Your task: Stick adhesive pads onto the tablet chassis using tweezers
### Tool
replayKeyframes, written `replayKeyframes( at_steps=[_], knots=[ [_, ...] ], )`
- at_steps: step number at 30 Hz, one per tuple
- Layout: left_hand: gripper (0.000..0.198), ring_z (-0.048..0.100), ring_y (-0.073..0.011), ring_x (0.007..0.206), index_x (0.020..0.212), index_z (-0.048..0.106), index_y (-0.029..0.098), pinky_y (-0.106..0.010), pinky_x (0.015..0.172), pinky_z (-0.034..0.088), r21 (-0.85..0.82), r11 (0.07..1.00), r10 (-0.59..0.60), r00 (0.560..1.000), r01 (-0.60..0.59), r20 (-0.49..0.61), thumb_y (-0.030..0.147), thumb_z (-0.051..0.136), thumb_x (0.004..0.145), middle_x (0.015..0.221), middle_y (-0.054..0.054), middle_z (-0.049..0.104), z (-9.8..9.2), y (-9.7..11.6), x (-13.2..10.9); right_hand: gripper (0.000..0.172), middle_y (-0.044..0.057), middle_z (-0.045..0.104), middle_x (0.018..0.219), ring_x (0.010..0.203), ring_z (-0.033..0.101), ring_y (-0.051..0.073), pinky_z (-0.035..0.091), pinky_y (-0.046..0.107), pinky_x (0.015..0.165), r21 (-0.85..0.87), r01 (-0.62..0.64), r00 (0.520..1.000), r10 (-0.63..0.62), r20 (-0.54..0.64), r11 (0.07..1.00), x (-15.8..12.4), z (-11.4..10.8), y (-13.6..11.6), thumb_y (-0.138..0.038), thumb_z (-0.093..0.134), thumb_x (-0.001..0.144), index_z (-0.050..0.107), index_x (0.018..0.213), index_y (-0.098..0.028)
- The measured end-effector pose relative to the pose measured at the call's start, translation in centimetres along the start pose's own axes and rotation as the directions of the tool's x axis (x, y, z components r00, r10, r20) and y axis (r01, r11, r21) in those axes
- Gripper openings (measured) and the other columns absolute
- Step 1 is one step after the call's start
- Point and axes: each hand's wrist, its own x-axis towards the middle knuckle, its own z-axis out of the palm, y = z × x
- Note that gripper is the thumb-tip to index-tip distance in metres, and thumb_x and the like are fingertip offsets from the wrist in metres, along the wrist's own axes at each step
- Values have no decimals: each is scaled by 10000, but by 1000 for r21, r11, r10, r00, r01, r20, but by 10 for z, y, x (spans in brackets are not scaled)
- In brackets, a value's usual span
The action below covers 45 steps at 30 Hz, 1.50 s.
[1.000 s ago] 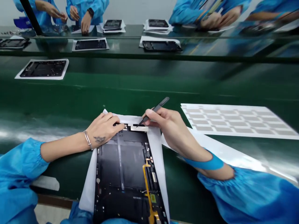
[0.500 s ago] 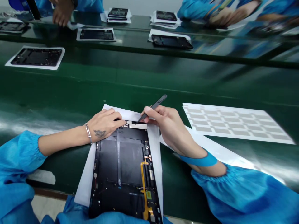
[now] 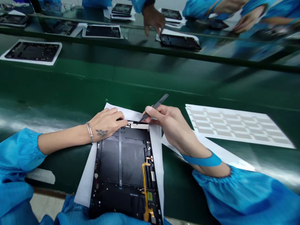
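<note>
An open black tablet chassis (image 3: 124, 168) with a yellow flex cable lies on a white sheet (image 3: 156, 147) in front of me. My left hand (image 3: 106, 123) rests on its top left corner, fingers curled and pressing down on the top edge. My right hand (image 3: 167, 122) pinches dark tweezers (image 3: 153, 107), whose tip touches a pale strip (image 3: 139, 125) along the chassis top edge.
A white sheet of grey rectangular stickers (image 3: 234, 125) lies to the right on the green belt (image 3: 150, 81). More chassis on white sheets (image 3: 32, 51) sit at the back left and on the far shelf, where other people's hands (image 3: 153, 18) in blue sleeves work.
My hands have barely moved on the chassis top edge. My view has shifted a little. At the back, another person's hand has come in over the far shelf near the middle.
</note>
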Motion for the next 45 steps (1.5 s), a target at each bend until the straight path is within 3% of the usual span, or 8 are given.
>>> replayKeyframes(
  at_steps=[15,32,45],
  knots=[
    [245,538,-213,974,1110,640,166,-318,775,418,3,1000,3,999,-3,43,98,486,932,1085,-77,633,-1,0,0,411,23,602,602,644,560,176,443,329,680,-35,20,1000,-20,4,999,-1,1,-1,-584,726,723,605,598,-211],
    [258,536,-193,947,1110,633,175,-301,778,421,-8,1000,-8,1000,8,11,81,481,923,1074,-70,632,1,-2,-4,471,25,608,596,626,555,167,450,322,666,34,5,1000,-6,12,999,3,3,1,-633,736,670,577,563,-202],
    [270,538,-197,952,1119,632,173,-305,776,428,-10,1000,-8,1000,8,16,77,488,912,1081,-79,631,-1,-1,-3,429,15,590,602,638,545,159,425,315,681,24,15,999,-16,39,1000,1,3,-2,-578,723,723,587,590,-194]
  ],
)
